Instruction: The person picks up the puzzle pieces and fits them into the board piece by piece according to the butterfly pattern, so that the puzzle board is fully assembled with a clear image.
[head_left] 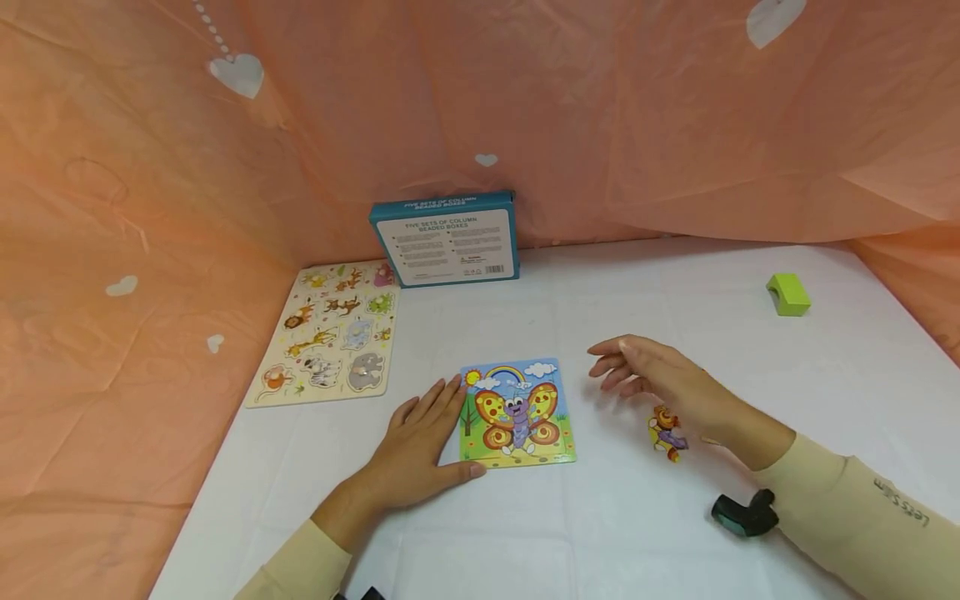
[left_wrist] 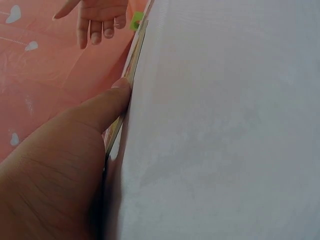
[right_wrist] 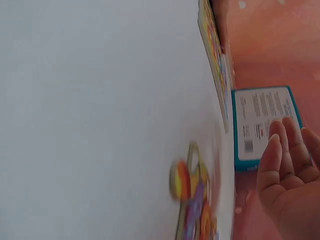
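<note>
A square butterfly picture puzzle (head_left: 517, 417) lies on the white table in the head view, with its picture face up. My left hand (head_left: 416, 450) rests beside it with extended fingers; its thumb and fingertips touch the puzzle's left side. In the left wrist view the thumb (left_wrist: 107, 107) lies along the puzzle's edge. My right hand (head_left: 667, 379) hovers to the right of the puzzle, fingers loosely bent and holding nothing. Under its wrist lie small orange, yellow and purple pieces (head_left: 666, 433), also seen close up and blurred in the right wrist view.
A pegged animal board (head_left: 326, 333) lies at the back left. Behind the puzzle a teal and white box (head_left: 450, 242) stands on edge. A green arch block (head_left: 789, 294) sits at the back right. A black device (head_left: 744, 514) shows beside the right forearm. Orange cloth hangs around the table.
</note>
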